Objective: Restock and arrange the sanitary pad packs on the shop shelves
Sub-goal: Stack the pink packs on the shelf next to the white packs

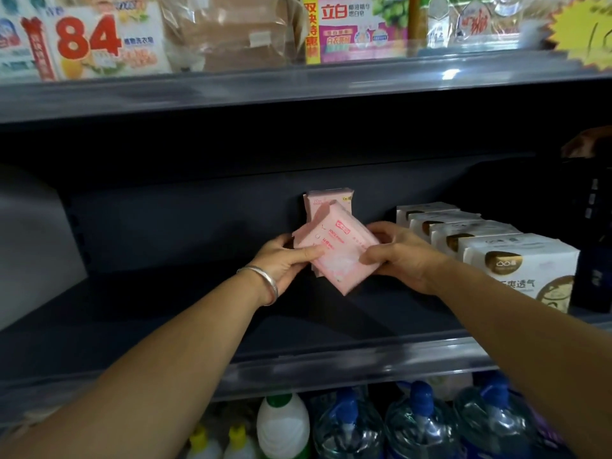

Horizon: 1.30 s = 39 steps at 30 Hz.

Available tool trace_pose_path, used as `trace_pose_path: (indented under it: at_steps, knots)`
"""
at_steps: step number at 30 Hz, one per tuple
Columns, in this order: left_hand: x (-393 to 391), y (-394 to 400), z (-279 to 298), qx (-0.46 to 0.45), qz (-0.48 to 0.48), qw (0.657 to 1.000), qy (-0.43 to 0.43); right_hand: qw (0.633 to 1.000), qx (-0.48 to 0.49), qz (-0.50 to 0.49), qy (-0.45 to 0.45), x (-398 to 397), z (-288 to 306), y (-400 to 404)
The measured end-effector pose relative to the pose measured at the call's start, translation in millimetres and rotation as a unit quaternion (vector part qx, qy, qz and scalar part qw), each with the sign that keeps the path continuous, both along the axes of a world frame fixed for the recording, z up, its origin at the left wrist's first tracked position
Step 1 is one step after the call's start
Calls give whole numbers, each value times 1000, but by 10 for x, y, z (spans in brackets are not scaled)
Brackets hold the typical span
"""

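Note:
A pink sanitary pad pack (pixel 336 251) is tilted above the dark middle shelf (pixel 165 313), held from both sides. My left hand (pixel 281 260), with a silver bangle on the wrist, grips its left edge. My right hand (pixel 402 255) grips its right edge. Behind it another pink pack (pixel 326 200) stands upright against the shelf's back wall. To the right, a row of white sanitary pad packs (pixel 510 260) runs from the back to the front of the same shelf.
The upper shelf (pixel 298 84) carries soap and detergent packs (pixel 99 41). Below, blue-capped water jugs (pixel 420 422) and white bottles (pixel 281 422) stand. A grey panel (pixel 29 240) closes the left end of the middle shelf.

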<state>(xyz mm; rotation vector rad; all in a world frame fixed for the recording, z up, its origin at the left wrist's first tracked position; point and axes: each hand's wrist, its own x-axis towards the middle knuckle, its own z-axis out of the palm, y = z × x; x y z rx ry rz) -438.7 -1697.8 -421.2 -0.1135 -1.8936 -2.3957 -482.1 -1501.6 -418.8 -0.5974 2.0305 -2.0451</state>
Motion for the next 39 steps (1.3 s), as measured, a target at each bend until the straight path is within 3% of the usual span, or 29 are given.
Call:
trace_pose_path:
  at_steps: [2,4,7,10,11,13,15,17,19,23,28,33,36,39]
  knots:
    - [24,-14,17,-47,-19,999,-4,1000,6,-1,30,-22,-25,8]
    - [31,-58,31,-72,-50,995,-45,988,80,-44,125,-40,-46,33]
    - [33,-94,115,-71,-81,988,-108,908,253,-113,314,-28,-86,14]
    - [12,-30,171,-118,-53,983,-132,836,300,-117,445,-5,-149,-75]
    - [0,-5,169,-128,-32,984,-121,834,298,-107,452,-10,-166,-91]
    - [-23,30,157,-134,13,988,-72,894,261,-69,358,-32,-164,-82]
    - [-47,24,143,-115,30,993,-12,976,153,-7,156,-10,-106,-47]
    - [-47,8,121,-96,5,995,38,997,75,28,-21,-20,-40,-26]
    - [-44,-7,93,-94,-34,993,69,994,28,41,-94,-82,-25,-5]
    - [-75,-53,69,-147,-57,985,69,998,-1,19,-66,-183,-85,-31]
    - [-165,-75,-8,-86,-46,995,9,999,-11,6,-39,-255,-145,-67]
    - [-275,-119,-100,-90,-33,995,-9,1000,-20,19,-12,-295,-158,-73]
    - [-306,-141,-97,-109,-33,993,-29,1000,-15,6,12,-333,-136,-98]
    - [-321,-206,-80,-183,-71,978,-69,998,8,-25,51,-344,-53,-168]
